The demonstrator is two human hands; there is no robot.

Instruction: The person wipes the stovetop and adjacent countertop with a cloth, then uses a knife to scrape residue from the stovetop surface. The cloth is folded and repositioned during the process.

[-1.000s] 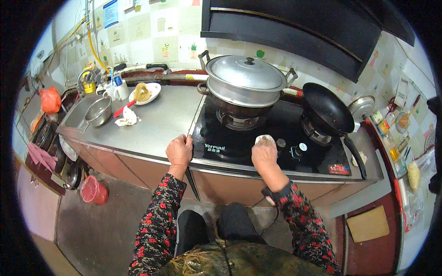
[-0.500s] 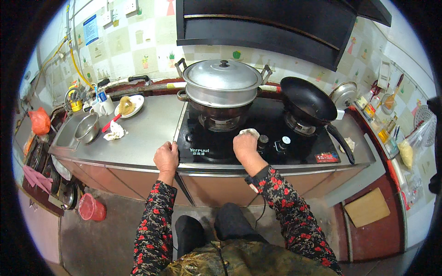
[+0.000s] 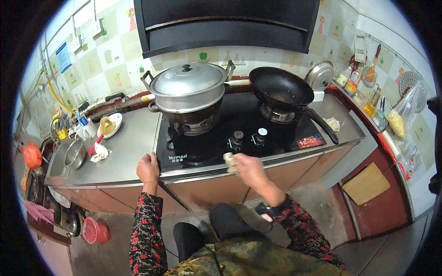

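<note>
My right hand point(image 3: 252, 172) is closed on a crumpled whitish cloth point(image 3: 229, 163) at the front edge of the black glass gas stove point(image 3: 207, 149), just short of the two knobs. The hand is slightly blurred. My left hand point(image 3: 148, 169) has its fingers curled over the counter's front edge, beside the stove's left corner. On the left burner stands a lidded aluminium steamer pot point(image 3: 189, 87) set on a dark pan. A black frying pan point(image 3: 282, 89) rests on the right burner, its handle pointing toward the front right.
Left on the steel counter point(image 3: 124, 152) are a metal bowl point(image 3: 75, 153), a plate point(image 3: 115, 125) with a red-handled brush and a crumpled white cloth point(image 3: 100, 153). A range hood point(image 3: 225, 27) hangs above. Bottles point(image 3: 371, 106) line the right ledge; a red basket point(image 3: 95, 230) stands on the floor.
My right hand has drawn the cloth back from beside the knobs to the stove's front edge. My left hand stays at the counter edge. The view has shifted to the right.
</note>
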